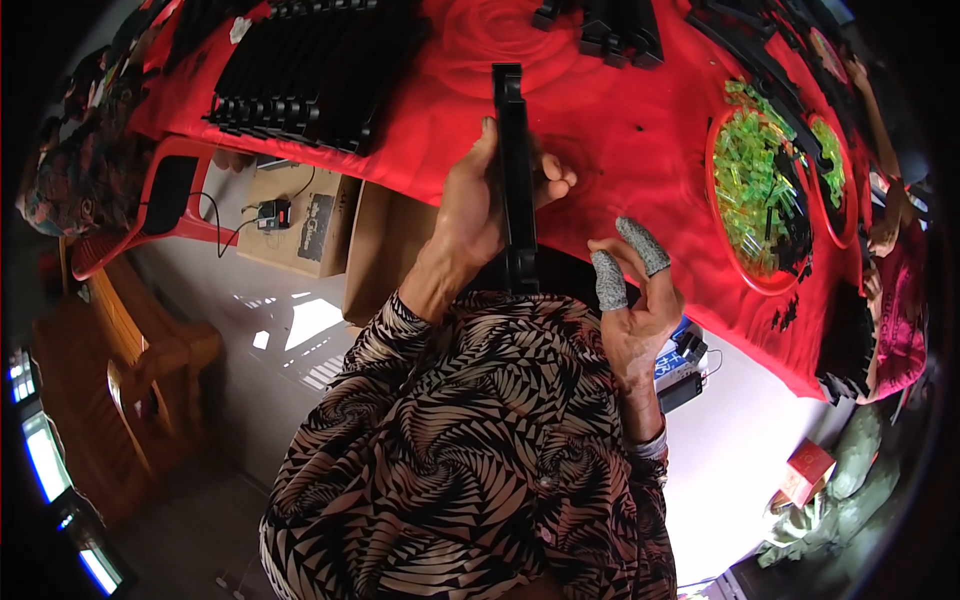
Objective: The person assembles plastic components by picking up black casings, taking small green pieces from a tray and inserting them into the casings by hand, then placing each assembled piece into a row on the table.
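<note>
The left hand [472, 208] has its grip round a long, black, plastic-looking bar [516, 180], probably light, stiff, best held mid-length; the right hand [645, 305] hangs half-open, apparently empty.

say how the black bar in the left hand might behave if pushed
The bar is probably stiff, as it runs straight past the left hand at both ends without visible sag. It looks fairly light, being slim and held one-handed. Its smooth face may be slippery.
</note>
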The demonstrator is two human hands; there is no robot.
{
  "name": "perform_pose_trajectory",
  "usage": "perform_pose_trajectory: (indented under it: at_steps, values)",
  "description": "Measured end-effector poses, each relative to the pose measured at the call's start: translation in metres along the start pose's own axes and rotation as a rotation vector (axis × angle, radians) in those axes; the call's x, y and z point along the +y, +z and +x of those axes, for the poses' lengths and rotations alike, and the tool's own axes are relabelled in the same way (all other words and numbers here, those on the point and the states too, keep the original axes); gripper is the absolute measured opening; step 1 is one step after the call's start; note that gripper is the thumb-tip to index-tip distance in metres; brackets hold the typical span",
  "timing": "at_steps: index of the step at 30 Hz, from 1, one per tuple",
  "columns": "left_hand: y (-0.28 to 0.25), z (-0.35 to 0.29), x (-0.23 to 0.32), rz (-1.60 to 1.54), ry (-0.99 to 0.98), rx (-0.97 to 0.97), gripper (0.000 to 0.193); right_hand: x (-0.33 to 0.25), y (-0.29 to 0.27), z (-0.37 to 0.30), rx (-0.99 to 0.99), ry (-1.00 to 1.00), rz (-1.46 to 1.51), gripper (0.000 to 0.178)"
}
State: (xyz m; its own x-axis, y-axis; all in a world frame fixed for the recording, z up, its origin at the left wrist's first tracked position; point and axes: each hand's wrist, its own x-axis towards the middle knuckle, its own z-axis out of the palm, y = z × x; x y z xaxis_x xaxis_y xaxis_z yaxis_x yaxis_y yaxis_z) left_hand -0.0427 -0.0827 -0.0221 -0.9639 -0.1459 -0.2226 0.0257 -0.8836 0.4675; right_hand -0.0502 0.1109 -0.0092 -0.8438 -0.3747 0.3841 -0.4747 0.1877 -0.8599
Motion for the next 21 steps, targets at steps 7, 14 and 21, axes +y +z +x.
perform_pose_trajectory:
  at_steps: [7,14,21]
  values:
    - [-0.003,0.000,-0.003,0.077,0.034,-0.078,0.059,-0.011,0.005,0.000,-0.024,0.048,0.024,0.038]
    - [0.010,-0.011,-0.006,0.207,-0.078,0.095,0.050,-0.039,0.017,0.030,-0.286,-0.242,-0.420,0.059]
    - [0.021,-0.019,-0.012,0.410,-0.021,0.090,0.038,-0.025,0.022,0.029,-0.275,-0.358,-0.576,0.058]
